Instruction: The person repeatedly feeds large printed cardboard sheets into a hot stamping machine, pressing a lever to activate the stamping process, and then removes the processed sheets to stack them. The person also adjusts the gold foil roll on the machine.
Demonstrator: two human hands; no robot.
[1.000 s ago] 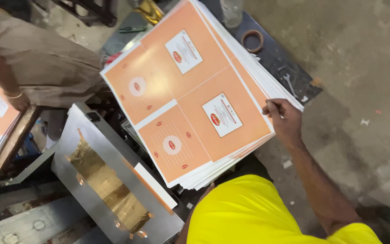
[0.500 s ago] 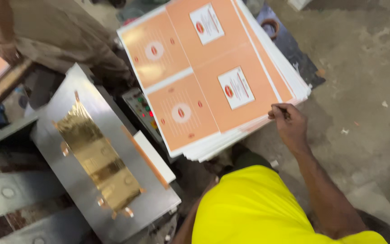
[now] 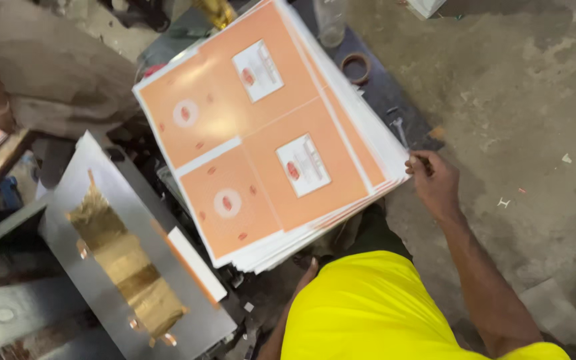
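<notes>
Head view: one stack of orange printed sheets (image 3: pixel 268 133) fills the frame's centre; its top sheet shows four panels. The right hand (image 3: pixel 435 183) pinches its right edge; the left hand (image 3: pixel 307 275), barely visible below, grip unclear.

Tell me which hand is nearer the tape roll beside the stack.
Right. The right hand grips the printed sheet stack's edge, below the tape roll; the left hand sits farther, under the stack's near edge.

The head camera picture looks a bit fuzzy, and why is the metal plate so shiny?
Head view: the whole picture is slightly soft from motion blur, so the print on the stack of orange sheets is smeared; the metal plate catches pale glare, with gold foil gleaming on it; the right hand at the stack's edge is softly blurred; the concrete floor is evenly lit.
</notes>
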